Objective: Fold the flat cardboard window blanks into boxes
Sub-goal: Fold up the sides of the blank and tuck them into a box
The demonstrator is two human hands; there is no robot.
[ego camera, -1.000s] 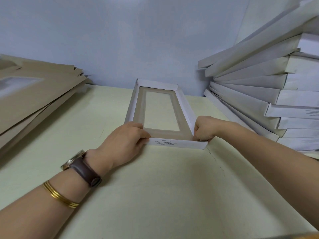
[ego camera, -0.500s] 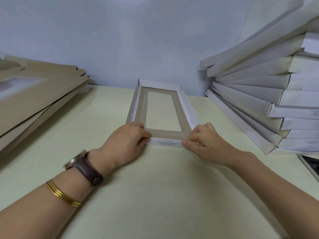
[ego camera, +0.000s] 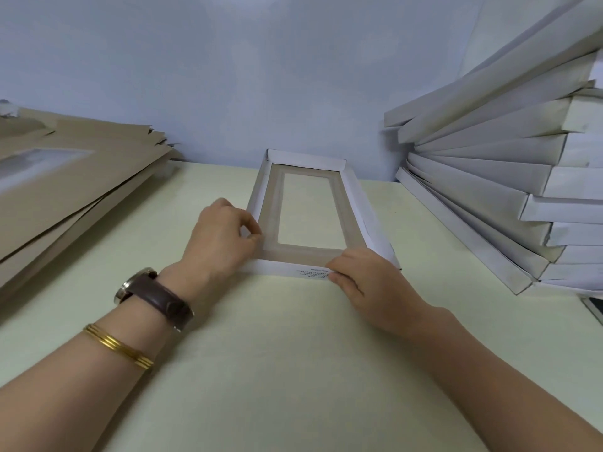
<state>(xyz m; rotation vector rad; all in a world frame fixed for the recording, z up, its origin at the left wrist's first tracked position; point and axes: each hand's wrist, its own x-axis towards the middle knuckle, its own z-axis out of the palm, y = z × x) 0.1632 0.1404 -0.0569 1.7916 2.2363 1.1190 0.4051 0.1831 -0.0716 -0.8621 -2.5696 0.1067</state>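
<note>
A long window box (ego camera: 272, 203), white outside and brown inside with a clear rectangular window, lies on the pale table with its four walls raised. My left hand (ego camera: 222, 238) pinches the left wall near the box's near-left corner, thumb and fingers curled on the wall. My right hand (ego camera: 365, 282) grips the near end wall at the near-right corner, fingers curled over its printed white face.
A stack of flat brown window blanks (ego camera: 65, 177) lies at the left. A leaning pile of folded white boxes (ego camera: 509, 177) fills the right side. A dark flat object (ego camera: 592, 308) peeks out at the right edge. A blue-grey wall stands behind.
My left hand has moved from the near end wall up onto the left side wall. My right hand has shifted from the right corner to the front of the near wall.
</note>
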